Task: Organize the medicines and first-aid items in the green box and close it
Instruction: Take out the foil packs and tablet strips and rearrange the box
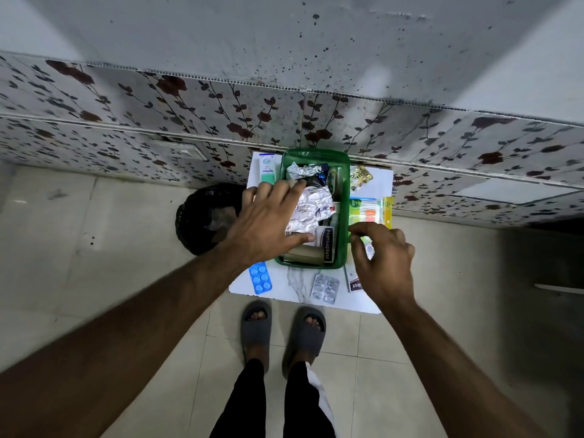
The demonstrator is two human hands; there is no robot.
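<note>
The green box point(316, 154) stands open on a small white table point(284, 289), filled with silver foil strips point(311, 210), a Hansaplast packet point(327, 245) and small bottles. My left hand point(268, 219) lies spread over the box's left side, fingers apart, touching the foil strips. My right hand point(384, 257) hovers at the box's right rim with thumb and finger pinched near a small pale item; whether it holds it is unclear. On the table lie a blue tablet strip point(260, 277), a silver blister strip point(325, 288), a teal-and-white carton point(267, 169) and a clear swab packet point(368, 210).
A black bin bag point(205, 216) sits on the floor left of the table. A floral-patterned wall panel point(158, 121) runs behind. A gold-printed sachet point(361, 177) lies at the table's back right. My feet in grey slippers point(282, 333) stand on tiles in front.
</note>
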